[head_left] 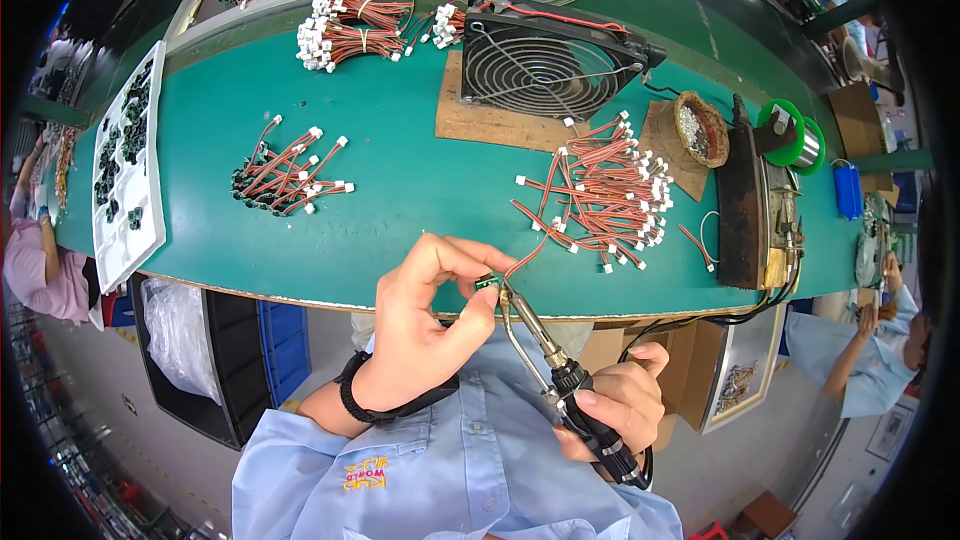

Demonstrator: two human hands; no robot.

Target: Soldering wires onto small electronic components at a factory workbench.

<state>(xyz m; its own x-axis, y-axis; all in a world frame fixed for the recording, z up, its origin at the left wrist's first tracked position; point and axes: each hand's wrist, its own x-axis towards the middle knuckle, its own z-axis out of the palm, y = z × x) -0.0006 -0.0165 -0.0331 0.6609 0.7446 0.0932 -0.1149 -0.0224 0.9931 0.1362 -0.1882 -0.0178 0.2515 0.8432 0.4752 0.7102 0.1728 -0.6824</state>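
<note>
Between the thumb and fingers of my left hand (425, 315) is a small green circuit board (486, 282), held near the table's front edge. My right hand (628, 402) is wrapped round the black handle of a soldering iron (572, 378), and a thin metal feed tube runs beside its shaft. The iron's tip meets the board's right edge, where a red-brown wire lead (530, 255) also ends; the exact joint is too small to make out. Beyond the hands lies a loose pile of wire leads with white connectors (610, 190). Leads with dark boards attached (285, 180) lie to the left.
A black fan (545, 70) stands at the back on a wooden board. To the right are a round bowl (702, 128), a soldering stand (740, 205) and a green solder spool (808, 145). A white tray (145, 225) of small boards sits far left. Bundled leads (345, 30) lie behind.
</note>
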